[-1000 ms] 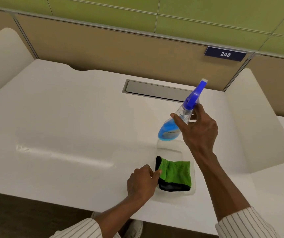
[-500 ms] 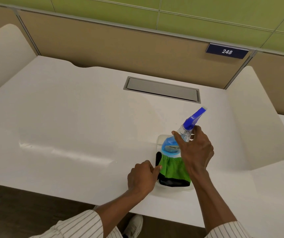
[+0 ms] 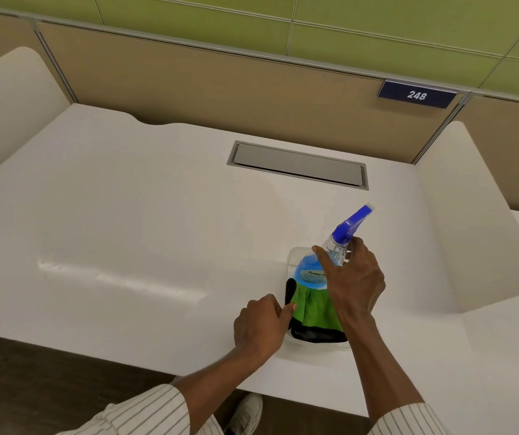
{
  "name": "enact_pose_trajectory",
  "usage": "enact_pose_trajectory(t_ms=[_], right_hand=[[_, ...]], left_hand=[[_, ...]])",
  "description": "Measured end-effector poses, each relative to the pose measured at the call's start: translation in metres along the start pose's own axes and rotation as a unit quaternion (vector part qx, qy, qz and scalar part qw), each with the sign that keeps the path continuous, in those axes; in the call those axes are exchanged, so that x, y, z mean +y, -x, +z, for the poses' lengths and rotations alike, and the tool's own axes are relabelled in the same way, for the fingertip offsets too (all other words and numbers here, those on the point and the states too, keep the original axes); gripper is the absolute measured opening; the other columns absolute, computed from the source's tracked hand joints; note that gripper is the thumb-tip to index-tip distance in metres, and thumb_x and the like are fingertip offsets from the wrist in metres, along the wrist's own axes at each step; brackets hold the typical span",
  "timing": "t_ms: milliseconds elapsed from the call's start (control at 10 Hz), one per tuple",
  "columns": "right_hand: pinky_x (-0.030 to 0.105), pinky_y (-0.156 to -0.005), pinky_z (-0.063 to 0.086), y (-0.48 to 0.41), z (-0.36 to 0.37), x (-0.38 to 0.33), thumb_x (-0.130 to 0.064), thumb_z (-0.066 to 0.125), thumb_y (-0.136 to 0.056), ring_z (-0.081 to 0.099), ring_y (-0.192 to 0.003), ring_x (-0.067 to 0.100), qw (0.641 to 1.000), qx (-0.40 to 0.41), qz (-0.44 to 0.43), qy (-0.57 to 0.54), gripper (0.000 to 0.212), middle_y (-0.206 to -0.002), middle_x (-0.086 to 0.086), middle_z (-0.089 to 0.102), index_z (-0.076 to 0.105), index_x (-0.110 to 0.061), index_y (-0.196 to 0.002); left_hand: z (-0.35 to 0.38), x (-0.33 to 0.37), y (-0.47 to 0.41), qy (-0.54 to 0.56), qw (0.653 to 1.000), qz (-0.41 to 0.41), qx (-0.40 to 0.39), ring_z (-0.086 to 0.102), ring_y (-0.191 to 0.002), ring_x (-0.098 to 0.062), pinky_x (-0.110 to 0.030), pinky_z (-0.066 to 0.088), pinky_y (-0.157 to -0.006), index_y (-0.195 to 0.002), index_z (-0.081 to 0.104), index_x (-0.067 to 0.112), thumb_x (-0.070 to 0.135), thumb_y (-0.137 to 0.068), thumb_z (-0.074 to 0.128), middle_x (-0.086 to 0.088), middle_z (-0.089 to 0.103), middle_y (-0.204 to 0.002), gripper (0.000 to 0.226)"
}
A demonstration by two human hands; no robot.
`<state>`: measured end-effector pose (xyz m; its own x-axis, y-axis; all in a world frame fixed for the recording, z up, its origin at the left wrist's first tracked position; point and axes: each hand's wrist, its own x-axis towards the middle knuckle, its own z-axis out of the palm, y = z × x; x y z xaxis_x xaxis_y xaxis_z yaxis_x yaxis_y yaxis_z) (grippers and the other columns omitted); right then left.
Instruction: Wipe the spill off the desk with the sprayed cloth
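Note:
A green cloth with black edging [image 3: 314,312] lies folded in a clear shallow tray [image 3: 289,262] near the front edge of the white desk [image 3: 145,233]. My right hand [image 3: 353,282] grips the neck of a spray bottle [image 3: 311,271] with blue liquid and a blue trigger head; the bottle's base sits in the tray's far end, just behind the cloth. My left hand [image 3: 261,324] rests at the tray's left rim, thumb touching the cloth's left edge. No spill is visible on the desk.
A grey metal cable flap [image 3: 299,164] is set into the desk at the back. Rounded white side dividers stand at the left [image 3: 7,98] and right [image 3: 471,233]. A tan partition with a "248" sign [image 3: 416,95] closes the back.
My right hand has brought the spray bottle down from above the desk into the tray behind the cloth. The left hand has stayed at the cloth's edge.

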<state>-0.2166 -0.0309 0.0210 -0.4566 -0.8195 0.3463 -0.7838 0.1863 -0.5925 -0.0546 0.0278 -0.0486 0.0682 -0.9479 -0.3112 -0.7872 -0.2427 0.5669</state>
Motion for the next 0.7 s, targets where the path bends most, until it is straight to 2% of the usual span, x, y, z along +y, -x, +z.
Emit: enact_pose_trajectory(t_ms=[100,300,400,500,600,700], right_hand=[[0.04,-0.075,0.057,0.001,0.001,0.0,-0.058,0.082,-0.08,0.072,-0.095,0.029,1.0,-0.006,0.002,0.01,0.064,-0.111,0.007,0.076,0.064,-0.013,-0.123],[0.033,-0.072,0.047,0.005,0.002,0.0,-0.062,0.079,-0.079,0.07,-0.098,0.029,1.0,-0.02,0.017,0.008,0.071,-0.111,0.008,0.073,0.062,-0.012,-0.126],[0.037,-0.078,0.053,0.008,-0.001,-0.001,-0.068,0.078,-0.077,0.068,-0.111,0.028,0.999,-0.044,0.031,0.009,0.083,-0.124,0.007,0.071,0.058,-0.013,-0.136],[0.047,-0.086,0.057,0.017,-0.006,0.0,-0.068,0.077,-0.079,0.062,-0.125,0.028,0.994,-0.083,0.067,0.027,0.093,-0.138,0.008,0.062,0.049,-0.013,-0.147],[0.049,-0.089,0.055,0.032,-0.012,0.0,-0.054,0.078,-0.085,0.053,-0.134,0.031,0.986,-0.121,0.103,0.046,0.088,-0.145,0.013,0.053,0.04,-0.011,-0.153],[0.047,-0.088,0.054,0.056,-0.021,-0.008,-0.043,0.078,-0.087,0.049,-0.133,0.031,0.983,-0.122,0.131,0.041,0.08,-0.141,0.012,0.05,0.041,-0.013,-0.152]], left_hand=[[0.001,-0.001,0.0,0.001,1.0,0.0,0.005,0.068,-0.077,-0.015,-0.032,0.051,-0.066,-0.085,0.063,0.029,0.076,-0.1,0.052,0.009,0.07,-0.08,0.051],[-0.002,0.002,0.0,-0.003,1.0,-0.002,-0.004,0.071,-0.08,-0.017,-0.035,0.057,-0.072,-0.087,0.064,0.027,0.076,-0.1,0.053,0.008,0.072,-0.083,0.051],[-0.009,0.003,0.002,-0.006,1.0,-0.011,-0.021,0.071,-0.082,-0.02,-0.035,0.056,-0.073,-0.081,0.059,0.028,0.078,-0.099,0.051,0.008,0.072,-0.082,0.053],[-0.017,0.002,0.002,-0.011,0.999,-0.021,-0.035,0.065,-0.071,-0.015,-0.031,0.048,-0.064,-0.073,0.053,0.027,0.087,-0.093,0.05,0.008,0.066,-0.074,0.063],[-0.025,-0.005,0.0,-0.022,0.998,-0.022,-0.049,0.061,-0.067,-0.011,-0.03,0.045,-0.062,-0.074,0.057,0.025,0.096,-0.082,0.052,0.007,0.069,-0.075,0.071],[-0.032,-0.015,-0.004,-0.025,0.998,-0.022,-0.047,0.072,-0.079,-0.014,-0.035,0.058,-0.073,-0.086,0.069,0.02,0.1,-0.071,0.061,0.004,0.077,-0.085,0.082]])
